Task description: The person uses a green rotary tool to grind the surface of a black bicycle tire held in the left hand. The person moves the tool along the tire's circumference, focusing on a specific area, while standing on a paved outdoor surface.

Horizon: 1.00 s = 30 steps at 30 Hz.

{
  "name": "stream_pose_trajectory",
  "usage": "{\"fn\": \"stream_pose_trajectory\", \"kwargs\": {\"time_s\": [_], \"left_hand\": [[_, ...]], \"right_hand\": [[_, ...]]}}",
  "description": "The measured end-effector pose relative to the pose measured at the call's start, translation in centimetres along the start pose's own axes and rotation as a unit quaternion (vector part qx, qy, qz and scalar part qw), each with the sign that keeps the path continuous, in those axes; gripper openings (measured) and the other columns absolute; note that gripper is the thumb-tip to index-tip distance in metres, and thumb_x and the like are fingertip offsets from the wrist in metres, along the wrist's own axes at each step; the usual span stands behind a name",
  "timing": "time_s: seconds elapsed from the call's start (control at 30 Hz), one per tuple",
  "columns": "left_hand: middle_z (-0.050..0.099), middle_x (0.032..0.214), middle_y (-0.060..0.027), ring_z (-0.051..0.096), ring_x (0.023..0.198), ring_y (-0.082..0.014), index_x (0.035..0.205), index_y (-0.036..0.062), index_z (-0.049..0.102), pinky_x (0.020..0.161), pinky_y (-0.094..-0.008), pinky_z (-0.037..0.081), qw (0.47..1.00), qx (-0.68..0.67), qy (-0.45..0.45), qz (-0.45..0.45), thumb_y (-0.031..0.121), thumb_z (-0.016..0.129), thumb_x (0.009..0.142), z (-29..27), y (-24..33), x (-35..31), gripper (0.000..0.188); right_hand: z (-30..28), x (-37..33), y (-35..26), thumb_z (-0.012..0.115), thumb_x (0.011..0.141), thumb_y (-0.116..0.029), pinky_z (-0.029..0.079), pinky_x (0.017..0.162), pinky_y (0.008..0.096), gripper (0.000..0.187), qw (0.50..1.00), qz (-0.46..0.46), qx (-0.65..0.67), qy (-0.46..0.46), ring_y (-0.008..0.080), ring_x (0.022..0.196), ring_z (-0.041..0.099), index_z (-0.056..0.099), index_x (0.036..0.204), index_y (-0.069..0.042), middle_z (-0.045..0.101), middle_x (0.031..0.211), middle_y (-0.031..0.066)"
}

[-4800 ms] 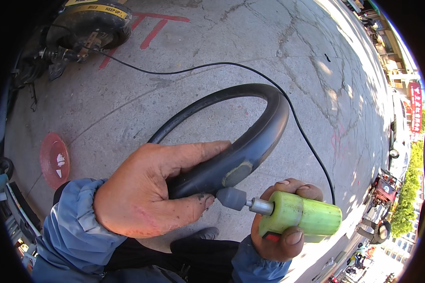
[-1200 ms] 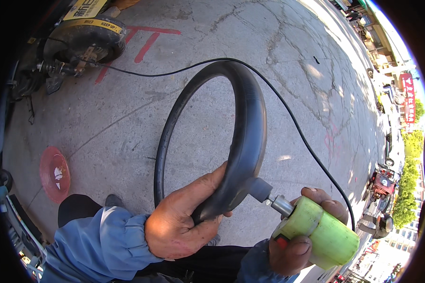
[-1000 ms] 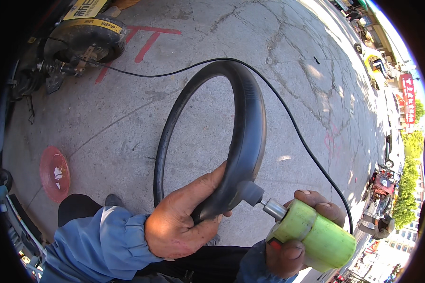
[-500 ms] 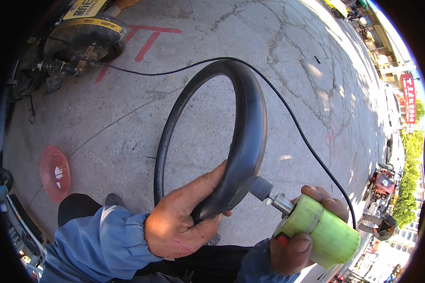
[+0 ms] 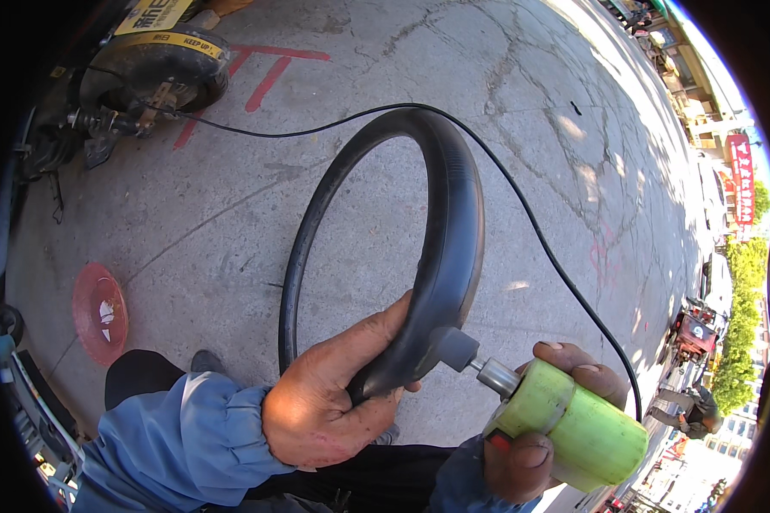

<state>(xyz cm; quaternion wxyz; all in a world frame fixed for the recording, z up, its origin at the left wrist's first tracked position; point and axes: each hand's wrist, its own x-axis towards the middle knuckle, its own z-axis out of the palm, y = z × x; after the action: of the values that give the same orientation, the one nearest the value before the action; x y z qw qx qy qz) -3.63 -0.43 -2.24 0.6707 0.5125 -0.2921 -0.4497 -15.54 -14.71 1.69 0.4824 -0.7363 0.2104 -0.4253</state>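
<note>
My left hand (image 5: pixel 338 389) grips the lower part of a black inner tube (image 5: pixel 447 205), thumb along its side. The tube stands up as a ring above the ground. My right hand (image 5: pixel 530 445) is wrapped round a yellow-green handheld electric grinder (image 5: pixel 573 423) with a red switch under the thumb. From its metal chuck (image 5: pixel 499 377) sticks a short shaft with a dark grey cylindrical grinding head (image 5: pixel 455 349). The head rests against the tube's surface just right of my left fingers, whose tips are partly hidden behind the tube.
A black cord (image 5: pixel 539 227) arches behind the tube from the grinder's side to a vehicle wheel (image 5: pixel 158 73) at the upper left. A pink bowl (image 5: pixel 100 312) with white bits in it lies on the concrete at left. A person (image 5: pixel 693 412) is far off at right.
The grinder has shifted slightly left, and its head now overlaps the tube more. My left hand and the tube have stayed nearly still.
</note>
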Motion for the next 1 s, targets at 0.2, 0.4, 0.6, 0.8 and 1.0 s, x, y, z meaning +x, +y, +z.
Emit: {"fn": "stream_pose_trajectory", "kwargs": {"time_s": [0.2,0.4,0.6,0.8,1.0], "left_hand": [[0.055,0.117,-0.0131,0.06,0.101,-0.0173,0.151,-0.0012,0.023,0.089,-0.0325,0.051,1.0,0.013,-0.013,0.008,-0.012,0.046,0.088,-0.2,-0.2,0.0,0.068],[0.056,0.116,-0.0137,0.06,0.101,-0.0175,0.151,-0.0023,0.022,0.089,-0.0323,0.051,1.0,0.009,-0.008,0.011,-0.011,0.046,0.088,-0.1,-0.4,0.0,0.068],[0.056,0.116,-0.0134,0.059,0.101,-0.0161,0.151,-0.0001,0.023,0.089,-0.0318,0.051,1.0,-0.002,0.001,0.014,-0.012,0.046,0.088,0.0,-0.4,0.0,0.069],[0.056,0.116,-0.0132,0.06,0.101,-0.0163,0.152,0.0012,0.023,0.089,-0.0312,0.05,1.0,-0.008,-0.01,-0.01,-0.013,0.045,0.087,-0.1,-0.4,0.0,0.07],[0.056,0.117,-0.0136,0.06,0.101,-0.0165,0.152,0.0011,0.023,0.089,-0.0312,0.05,1.0,-0.009,-0.003,0.003,-0.014,0.045,0.086,-0.1,-0.6,-0.1,0.07]], "right_hand": [[0.3,0.2,-0.6,0.084,0.071,-0.022,0.054,0.079,0.0316,0.066,0.997,0.049,0.061,0.026,0.0264,0.094,0.065,0.044,0.117,0.002,0.062,0.105,0.024],[-0.1,0.2,0.2,0.085,0.069,-0.02,0.055,0.078,0.0307,0.067,1.0,-0.007,0.01,-0.003,0.0262,0.095,0.066,0.043,0.117,0.003,0.062,0.105,0.0241],[-0.4,0.1,0.1,0.083,0.068,-0.018,0.054,0.08,0.0328,0.066,0.999,0.006,0.019,-0.035,0.0279,0.094,0.066,0.043,0.116,0.004,0.062,0.104,0.024],[0.5,0.4,-1.0,0.083,0.067,-0.018,0.054,0.081,0.0326,0.065,0.994,0.073,0.067,0.049,0.0281,0.095,0.066,0.045,0.115,0.003,0.063,0.102,0.0238],[-0.1,0.2,-0.1,0.086,0.068,-0.02,0.055,0.076,0.0304,0.068,1.0,0.015,0.015,-0.012,0.0244,0.091,0.066,0.044,0.116,0.003,0.063,0.102,0.024]]}}
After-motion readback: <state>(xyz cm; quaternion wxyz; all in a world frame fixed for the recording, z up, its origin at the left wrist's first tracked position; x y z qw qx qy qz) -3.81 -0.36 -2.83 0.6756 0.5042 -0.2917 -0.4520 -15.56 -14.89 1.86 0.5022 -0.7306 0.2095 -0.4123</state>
